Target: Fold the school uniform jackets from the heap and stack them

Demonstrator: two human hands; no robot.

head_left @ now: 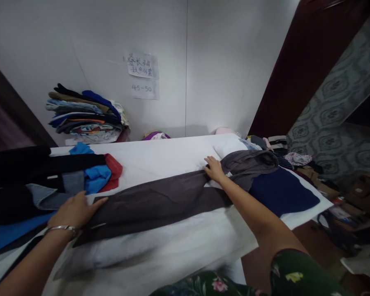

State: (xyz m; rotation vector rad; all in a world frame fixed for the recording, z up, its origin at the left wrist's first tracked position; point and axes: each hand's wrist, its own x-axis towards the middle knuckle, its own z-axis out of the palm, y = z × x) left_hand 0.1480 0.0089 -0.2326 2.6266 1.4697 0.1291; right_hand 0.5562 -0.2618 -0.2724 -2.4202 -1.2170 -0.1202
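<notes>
A dark grey hooded jacket (160,197) lies stretched across the white table in a long, narrow strip. Its bunched hood (253,162) is at the right end. My left hand (75,209) rests on the jacket's left end, with the thumb spread away from the fingers. Near the hood, my right hand (215,168) lies on the jacket's upper edge, fingers apart. Pale cloth (160,246) spreads below the dark strip, blurred in places; I cannot tell whether it is the jacket's lining. Beneath the hood lies a navy blue garment (283,191).
Black and blue clothes (15,185) are heaped at the left. A tall stack of folded clothes (88,113) stands by the wall, under handwritten paper signs (143,74). More clothes (277,144) and cardboard boxes (357,191) lie to the right, past the table's corner (328,204).
</notes>
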